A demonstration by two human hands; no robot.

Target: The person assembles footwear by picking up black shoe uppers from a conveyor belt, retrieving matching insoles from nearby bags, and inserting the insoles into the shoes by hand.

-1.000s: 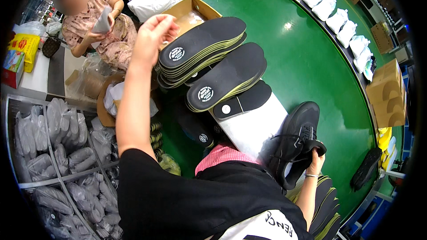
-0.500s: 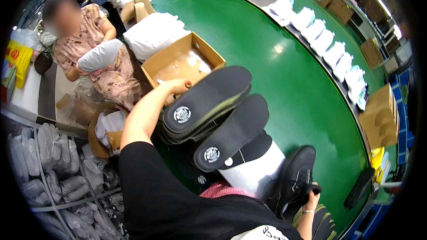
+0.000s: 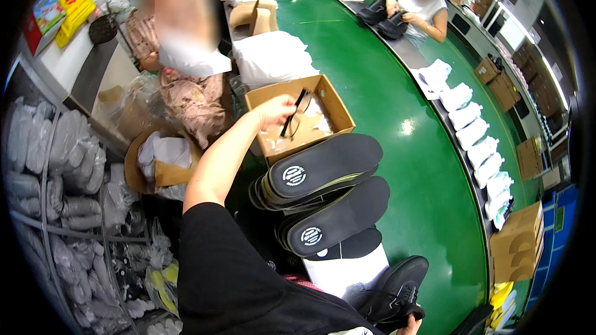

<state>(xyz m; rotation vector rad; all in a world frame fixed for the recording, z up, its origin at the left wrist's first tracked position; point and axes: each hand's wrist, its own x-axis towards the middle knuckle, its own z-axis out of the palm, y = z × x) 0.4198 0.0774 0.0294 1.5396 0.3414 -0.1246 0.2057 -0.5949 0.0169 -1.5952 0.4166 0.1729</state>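
Head view: glasses (image 3: 290, 119) in left grip (image 3: 277, 112) above carton (image 3: 338, 105)

Half a second earlier the left grip was at the carton's near edge, beside the far insoles (image 3: 335, 161), and nothing could be seen in it. Now it was above the carton's open top, fingers closed on what looked like black glasses, held tilted. The right grip (image 3: 411, 324), partly cut off by the lower edge, had kept its fingers bent over the collar of the black shoe (image 3: 403, 282), lower right. More of a co-worker (image 3: 425, 9), upper right, had come into view.

Both the far and near insoles (image 3: 347, 217) bore round white prints (image 3: 294, 176) at one end, lettering too small to read surely. A yellow bag (image 3: 73, 9), upper left, carried a red mark. The shirt's lettering, visible earlier, had dropped out of view.
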